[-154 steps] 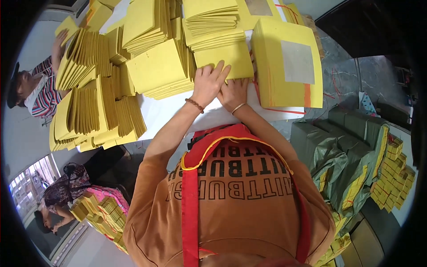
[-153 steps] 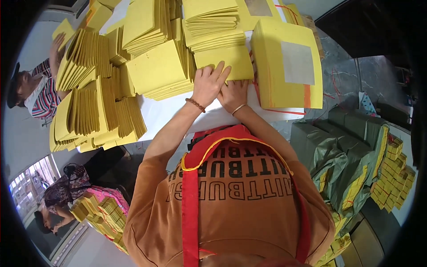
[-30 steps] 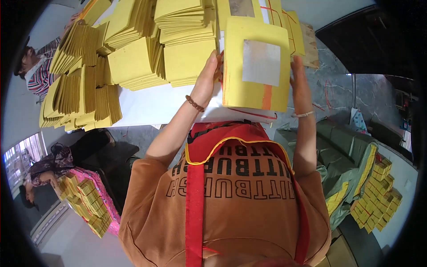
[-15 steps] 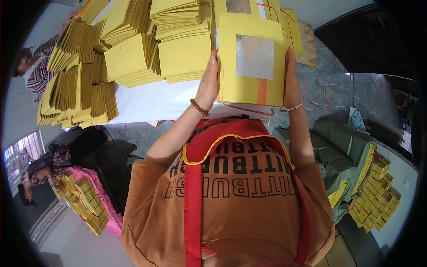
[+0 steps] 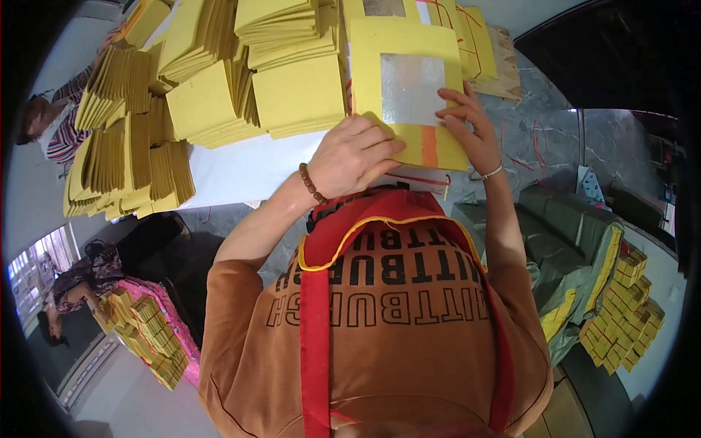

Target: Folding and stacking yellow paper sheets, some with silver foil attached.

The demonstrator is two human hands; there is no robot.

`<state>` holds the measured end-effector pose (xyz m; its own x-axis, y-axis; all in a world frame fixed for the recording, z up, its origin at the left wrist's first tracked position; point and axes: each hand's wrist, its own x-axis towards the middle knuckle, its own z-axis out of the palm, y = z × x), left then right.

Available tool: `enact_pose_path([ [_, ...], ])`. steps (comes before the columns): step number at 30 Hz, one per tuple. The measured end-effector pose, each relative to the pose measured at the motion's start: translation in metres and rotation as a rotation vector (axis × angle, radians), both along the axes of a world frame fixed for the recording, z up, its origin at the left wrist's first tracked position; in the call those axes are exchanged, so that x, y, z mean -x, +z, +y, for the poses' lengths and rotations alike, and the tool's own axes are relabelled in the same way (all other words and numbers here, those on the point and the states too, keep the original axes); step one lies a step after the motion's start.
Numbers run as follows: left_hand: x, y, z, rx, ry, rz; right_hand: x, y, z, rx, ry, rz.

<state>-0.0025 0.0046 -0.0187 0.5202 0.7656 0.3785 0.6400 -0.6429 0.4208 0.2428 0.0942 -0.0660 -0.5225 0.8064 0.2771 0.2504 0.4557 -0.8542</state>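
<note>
A stack of yellow paper sheets (image 5: 371,87) lies at the table's near right, its top sheet bearing a silver square (image 5: 409,80) and an orange strip. At the stack's near left corner, my left hand (image 5: 359,155) has its fingers curled over the edge, closed on the paper. My right hand (image 5: 471,130) rests at the right side, its fingers apart and their tips on the silver square. A red string (image 5: 420,177) shows along the stack's near edge.
Folded yellow paper piles (image 5: 299,95) crowd the table's left and middle. A white cover (image 5: 241,164) shows in front. Tied bundles (image 5: 478,44) lie on a wooden board (image 5: 505,62). One person (image 5: 66,124) is at far left, another (image 5: 84,281) below. Bundles (image 5: 621,314) pile at right.
Both hands have left the stack's upright sides. My left hand has curled onto the near left corner, and my right fingers have come over the top sheet.
</note>
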Motion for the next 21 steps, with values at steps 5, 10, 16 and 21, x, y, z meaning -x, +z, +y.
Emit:
enact_pose_path([
  [5,-0.001,0.000,0.010,0.192,0.090,-0.329,0.000,-0.004,-0.004,0.174,-0.006,0.187],
  [10,0.000,0.010,0.013,0.408,0.151,-0.411,0.005,-0.005,-0.005,0.250,-0.053,0.201],
  [16,0.001,0.003,0.014,0.666,0.254,-0.524,0.007,-0.010,-0.005,0.267,-0.100,0.205],
  [21,0.002,-0.005,0.017,0.712,0.269,-0.599,0.011,0.000,-0.007,0.291,-0.119,0.197],
])
